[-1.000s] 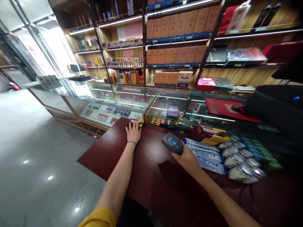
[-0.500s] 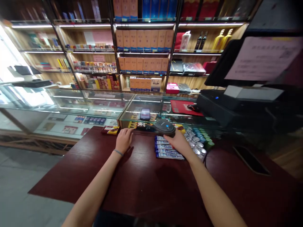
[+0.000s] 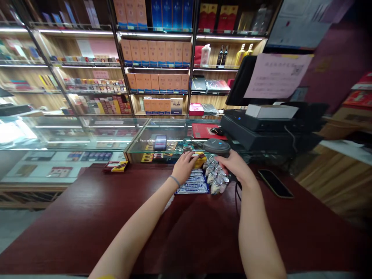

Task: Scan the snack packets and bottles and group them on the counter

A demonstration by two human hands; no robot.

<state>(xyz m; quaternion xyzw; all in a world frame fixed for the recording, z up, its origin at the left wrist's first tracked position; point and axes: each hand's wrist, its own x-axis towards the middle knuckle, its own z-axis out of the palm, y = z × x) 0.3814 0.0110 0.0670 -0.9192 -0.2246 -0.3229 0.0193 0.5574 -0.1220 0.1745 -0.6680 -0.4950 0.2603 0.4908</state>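
Observation:
My right hand [image 3: 235,164] is wrapped around a dark handheld barcode scanner [image 3: 217,146] with a small blue light, held above several small silver-lidded jars [image 3: 216,184]. My left hand [image 3: 183,167], with a band at the wrist, reaches over blue-and-white packets [image 3: 193,184] lying side by side. Its fingers stretch out to the edge of a stack of yellow wafer-like packets [image 3: 199,161]; whether they touch is hard to make out. Farther left, a few red-and-yellow packets [image 3: 115,166] lie on the dark red table [image 3: 72,217].
A glass display counter [image 3: 116,133] runs behind the table. At the right stand a monitor with a paper sheet [image 3: 276,75] and a black cash drawer [image 3: 250,133]. A phone [image 3: 275,183] lies right of the scanner cable [image 3: 238,193]. Shelves of boxes [image 3: 157,52] line the back.
My left hand has moved right, from beside the red-and-yellow packets to the yellow stack. My right hand has shifted the scanner right, over the jars. The view has turned right.

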